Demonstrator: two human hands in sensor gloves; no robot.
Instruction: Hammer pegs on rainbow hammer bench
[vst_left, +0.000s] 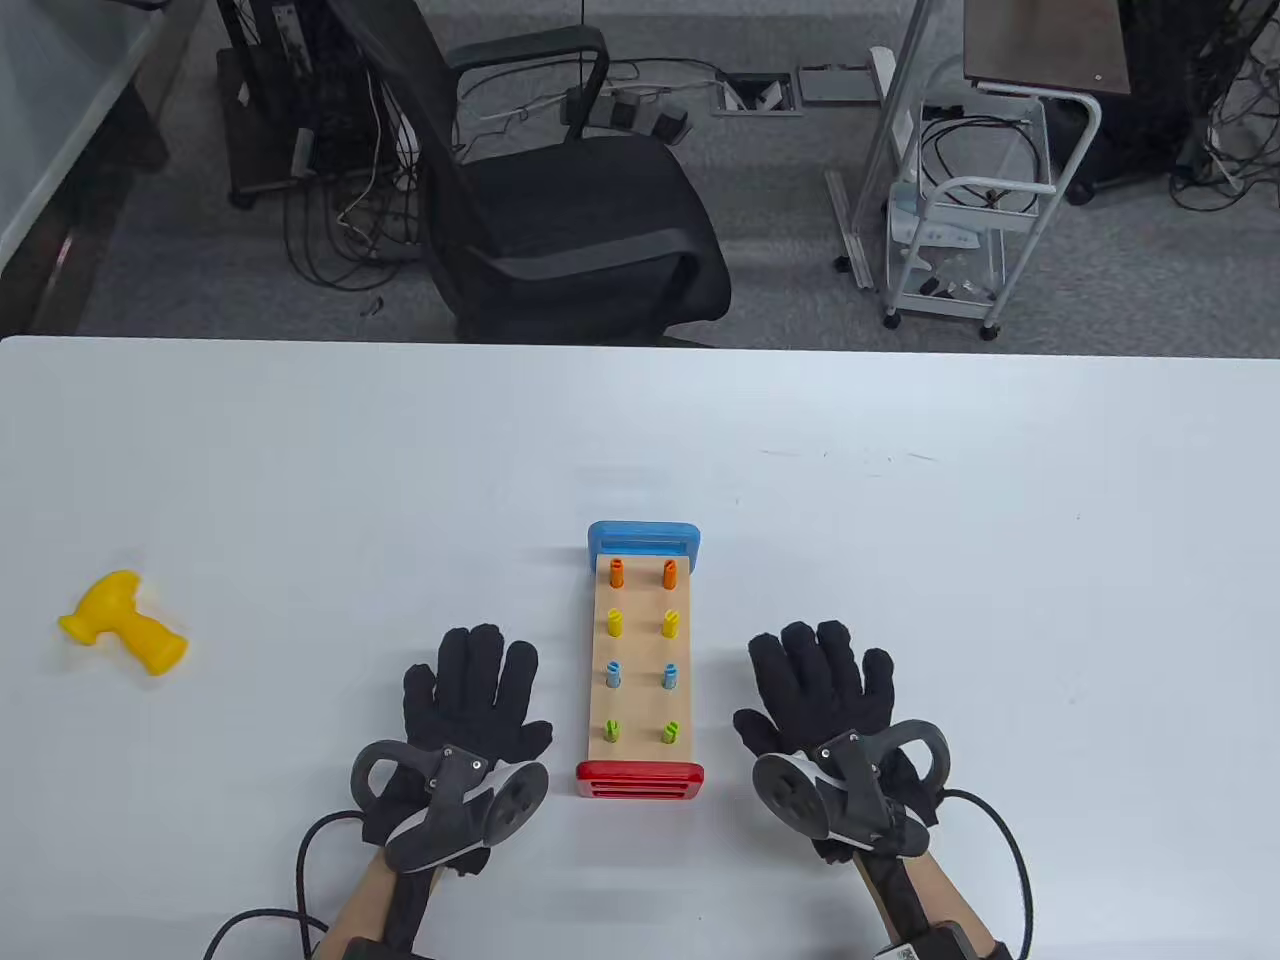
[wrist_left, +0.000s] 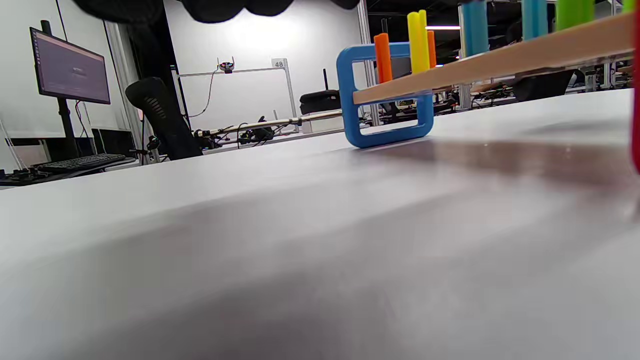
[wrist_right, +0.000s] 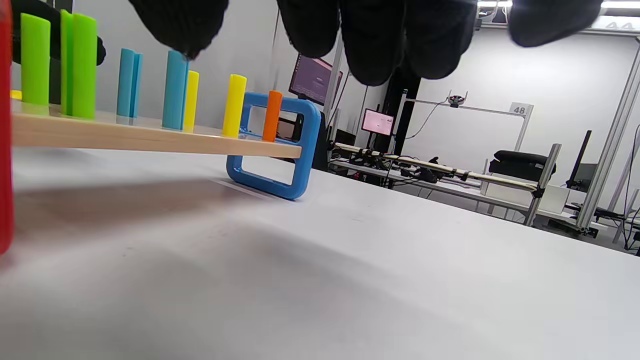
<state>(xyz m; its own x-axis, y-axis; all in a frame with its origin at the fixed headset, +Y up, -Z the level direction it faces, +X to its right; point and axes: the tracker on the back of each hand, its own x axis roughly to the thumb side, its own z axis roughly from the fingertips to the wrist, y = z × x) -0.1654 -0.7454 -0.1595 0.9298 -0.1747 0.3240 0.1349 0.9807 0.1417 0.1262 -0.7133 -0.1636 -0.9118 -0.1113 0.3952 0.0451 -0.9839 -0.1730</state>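
Observation:
The hammer bench is a wooden board with a blue end frame far and a red end frame near. Orange, yellow, blue and green pegs stand up in two rows. In the wrist views the bench shows side-on with pegs raised. The yellow toy hammer lies far left on the table. My left hand lies flat and open left of the bench, holding nothing. My right hand lies flat and open right of the bench, holding nothing.
The white table runs to its far edge at mid-frame. Beyond it on the floor stand a black office chair and a white cart. Cables trail from both wrists at the near edge.

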